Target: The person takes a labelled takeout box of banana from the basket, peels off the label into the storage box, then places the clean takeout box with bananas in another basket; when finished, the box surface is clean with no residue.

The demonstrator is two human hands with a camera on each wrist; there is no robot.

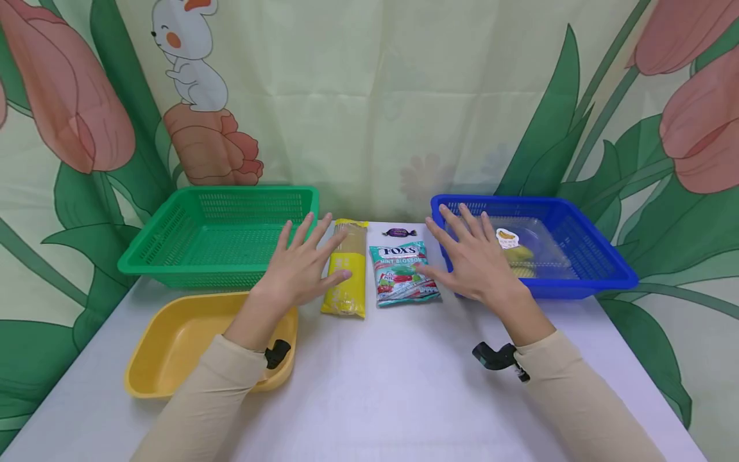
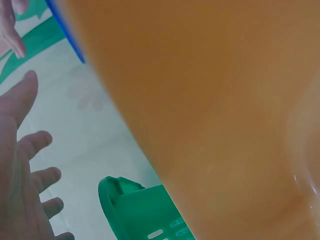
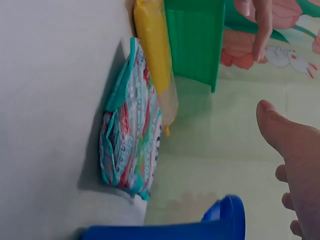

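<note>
green basket (image 1: 185,276) common to all three views

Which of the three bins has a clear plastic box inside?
The blue basket, on the right: the clear box lies in it. The green basket and yellow basin, both on the left, show none.

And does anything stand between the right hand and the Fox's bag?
Nothing visible. In the head view, the right hand is just right of the bag, overlapping its edge. The candy lies beyond the bag, the yellow packet left of it.
</note>
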